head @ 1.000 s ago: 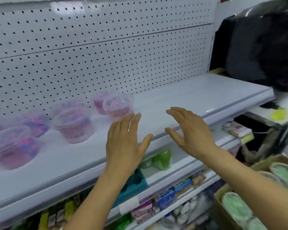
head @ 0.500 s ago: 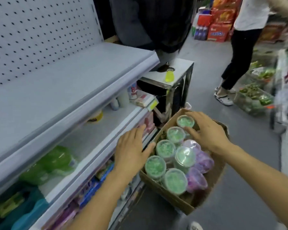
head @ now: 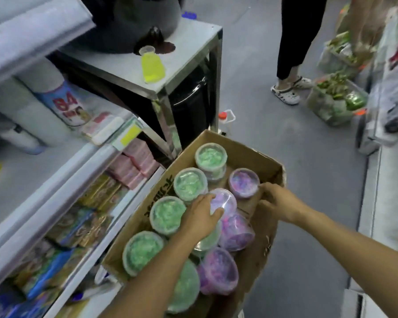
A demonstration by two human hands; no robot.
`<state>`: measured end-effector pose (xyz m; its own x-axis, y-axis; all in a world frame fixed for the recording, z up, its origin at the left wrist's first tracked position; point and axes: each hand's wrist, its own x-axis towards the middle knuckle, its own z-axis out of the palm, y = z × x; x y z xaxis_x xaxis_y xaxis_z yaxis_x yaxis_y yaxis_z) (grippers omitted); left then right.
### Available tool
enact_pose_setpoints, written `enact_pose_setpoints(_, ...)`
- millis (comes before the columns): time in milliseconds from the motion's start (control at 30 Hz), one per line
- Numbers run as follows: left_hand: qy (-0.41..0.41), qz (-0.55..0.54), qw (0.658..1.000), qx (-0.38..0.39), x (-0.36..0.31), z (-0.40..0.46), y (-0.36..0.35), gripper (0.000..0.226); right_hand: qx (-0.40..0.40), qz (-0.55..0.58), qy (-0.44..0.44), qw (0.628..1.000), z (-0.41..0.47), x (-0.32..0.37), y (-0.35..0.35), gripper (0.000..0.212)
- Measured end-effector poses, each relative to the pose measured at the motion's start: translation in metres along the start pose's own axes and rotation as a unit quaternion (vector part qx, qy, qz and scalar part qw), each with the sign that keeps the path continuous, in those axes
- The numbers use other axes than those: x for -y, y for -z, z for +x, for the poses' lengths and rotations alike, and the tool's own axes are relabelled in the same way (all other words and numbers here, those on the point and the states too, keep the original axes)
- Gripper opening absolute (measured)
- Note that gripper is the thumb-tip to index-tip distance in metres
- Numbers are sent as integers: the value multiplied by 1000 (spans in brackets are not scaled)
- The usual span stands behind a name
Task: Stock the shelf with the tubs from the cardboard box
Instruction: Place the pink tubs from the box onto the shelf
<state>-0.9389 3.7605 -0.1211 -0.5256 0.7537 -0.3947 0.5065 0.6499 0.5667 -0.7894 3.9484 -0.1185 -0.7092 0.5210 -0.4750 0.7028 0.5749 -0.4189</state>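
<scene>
Shelf (head: 62,180): tiered, at left, packed with boxed goods (labels blurred).
Desk (head: 189,53): metal, beyond the box, bearing a yellow bottle (head: 152,66).
Cardboard box (head: 246,154): open-topped, on the floor beside the shelf, filled with tubs.
Green tubs (head: 168,215): lidded, ranged in a row along the box's shelf side.
Purple tubs (head: 218,270): lidded, grouped on the box's other side, some tilted.
Far purple tub (head: 244,182): upright, near the box's far corner.
Left hand (head: 201,218): fingers curled over the lid of a tilted purple tub (head: 224,199), gripping it.
Right hand (head: 277,203): fingertips touching the far purple tub's rim; grasp not discernible.
</scene>
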Motion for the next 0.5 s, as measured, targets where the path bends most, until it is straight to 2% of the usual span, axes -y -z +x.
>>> enact_pose_setpoints(133,-20,48,998,28,-6,74,-40,50,-18,82,-85,993,57,-20,-24,48)
enact_pose_setpoints(267,5,88,995,52,0,127,-68,54,-5,144,-161,976,107,-34,-52,49)
enact_pose_setpoints(367,36,136,986,84,9,150,-78,60,-14,225,-254,941,135,-38,-65,56)
enact_pose_setpoints(500,35,201,969,138,14,164,-85,78,-22,352,-322,879,152,-41,-75,51)
